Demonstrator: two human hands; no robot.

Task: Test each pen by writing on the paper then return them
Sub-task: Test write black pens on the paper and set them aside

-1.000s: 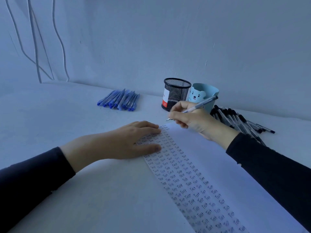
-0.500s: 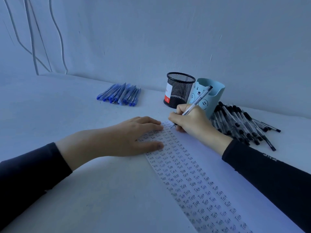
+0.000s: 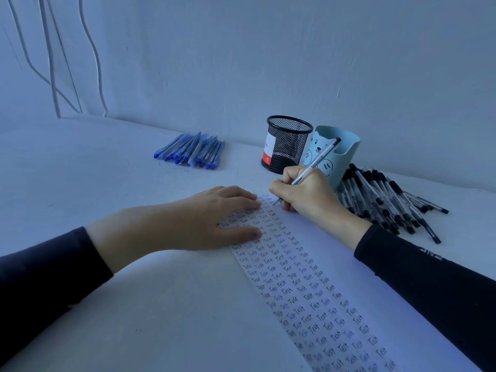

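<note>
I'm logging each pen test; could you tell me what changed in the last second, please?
The right hand, gripping the pen throughout, tilted it more upright and lowered its tip to the top of the paper. The left hand stayed flat on the paper; the blue pens and black pens did not move.

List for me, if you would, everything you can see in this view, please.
paper: one, white, columns of handwritten "Test", centre to near right.
held pen: one, clear with black cap, tip at the paper's far end.
mesh holder: one, black, behind the paper.
bear cup: one, light blue, right beside the mesh holder.
blue pens: a bunch, count unclear, blue, far left of centre.
black-capped pens: a heap, count unclear, right of the bear cup.
table: one, white, under everything.
cables: several, white, far-left wall.
left hand: flat on the paper's left edge.
right hand: grips the held pen.
</note>
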